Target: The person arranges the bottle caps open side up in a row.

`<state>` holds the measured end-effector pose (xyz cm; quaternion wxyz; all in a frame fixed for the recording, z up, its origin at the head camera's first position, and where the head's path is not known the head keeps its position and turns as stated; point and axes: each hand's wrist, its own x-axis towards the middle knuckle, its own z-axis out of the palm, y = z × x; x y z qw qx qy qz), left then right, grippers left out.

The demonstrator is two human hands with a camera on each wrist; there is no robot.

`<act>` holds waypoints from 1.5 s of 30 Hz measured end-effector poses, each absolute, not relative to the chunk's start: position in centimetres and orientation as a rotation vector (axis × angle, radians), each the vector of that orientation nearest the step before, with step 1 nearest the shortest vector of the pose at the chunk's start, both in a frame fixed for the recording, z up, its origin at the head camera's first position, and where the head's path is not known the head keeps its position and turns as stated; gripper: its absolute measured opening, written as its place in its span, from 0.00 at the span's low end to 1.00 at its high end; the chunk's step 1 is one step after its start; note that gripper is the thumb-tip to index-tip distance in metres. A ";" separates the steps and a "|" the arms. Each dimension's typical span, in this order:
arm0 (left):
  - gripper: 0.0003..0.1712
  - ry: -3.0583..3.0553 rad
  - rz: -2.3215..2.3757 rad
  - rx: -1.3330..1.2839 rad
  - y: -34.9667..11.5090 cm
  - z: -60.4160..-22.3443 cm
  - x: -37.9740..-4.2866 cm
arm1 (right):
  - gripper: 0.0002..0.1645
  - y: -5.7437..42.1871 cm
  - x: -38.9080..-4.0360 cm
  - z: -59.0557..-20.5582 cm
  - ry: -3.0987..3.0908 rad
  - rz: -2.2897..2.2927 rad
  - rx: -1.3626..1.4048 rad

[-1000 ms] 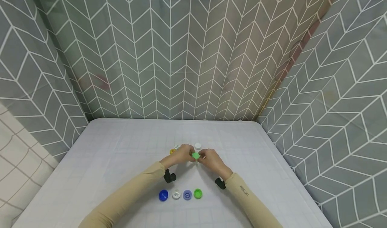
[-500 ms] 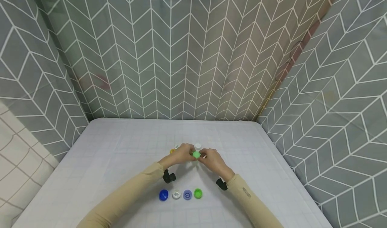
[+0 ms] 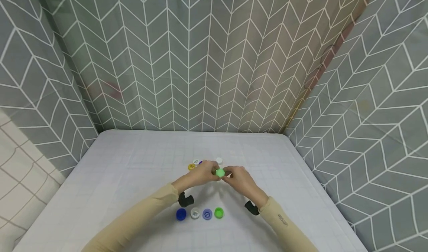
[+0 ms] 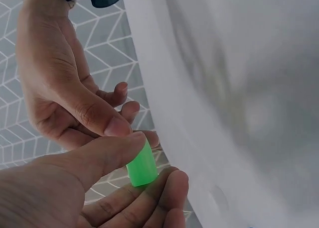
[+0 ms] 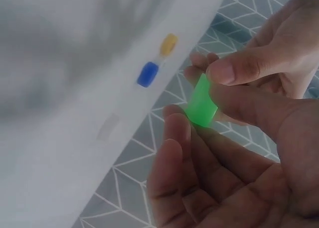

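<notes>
Above the table, between my two hands, is a small bright green plastic piece (image 3: 220, 173), shaped like a bottle cap. My left hand (image 3: 202, 173) pinches it between thumb and fingers; in the left wrist view the thumb lies across the top of the green piece (image 4: 143, 167). From the other side my right hand (image 3: 242, 180) also pinches it, as the right wrist view shows with the green piece (image 5: 202, 102) between thumb and fingers. The thumbs of both hands partly cover it.
In front lie a blue cap (image 3: 181, 214), a white one (image 3: 195, 213), a periwinkle one (image 3: 207, 214) and a green one (image 3: 219, 212). Behind the hands are a yellow cap (image 3: 191, 167), a white cap (image 3: 196, 162), a partly hidden blue cap (image 5: 148, 74) and another white cap (image 3: 219, 160).
Both hands have shifted slightly to the right with the green piece between them. The right wrist has swung outward, and a blue cap behind the left hand now shows.
</notes>
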<state>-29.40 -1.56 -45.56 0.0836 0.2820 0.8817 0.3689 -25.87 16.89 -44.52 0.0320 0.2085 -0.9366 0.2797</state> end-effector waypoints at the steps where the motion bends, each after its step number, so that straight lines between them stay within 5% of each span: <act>1: 0.14 2.621 1.107 0.847 -1.5 -45.4 -29.2 | 0.13 17.0 -25.7 -44.4 -2.879 0.858 0.646; 21: 0.12 2.534 1.202 0.910 -1.4 -44.9 -26.3 | 0.12 18.0 -22.5 -43.6 -2.808 0.953 0.693; 35: 0.21 2.510 1.250 0.903 -1.3 -45.1 -25.8 | 0.14 18.3 -22.4 -44.0 -2.794 1.023 0.635; 45: 0.09 2.483 1.291 0.868 -1.5 -45.1 -26.0 | 0.10 18.5 -22.4 -43.9 -2.750 1.042 0.630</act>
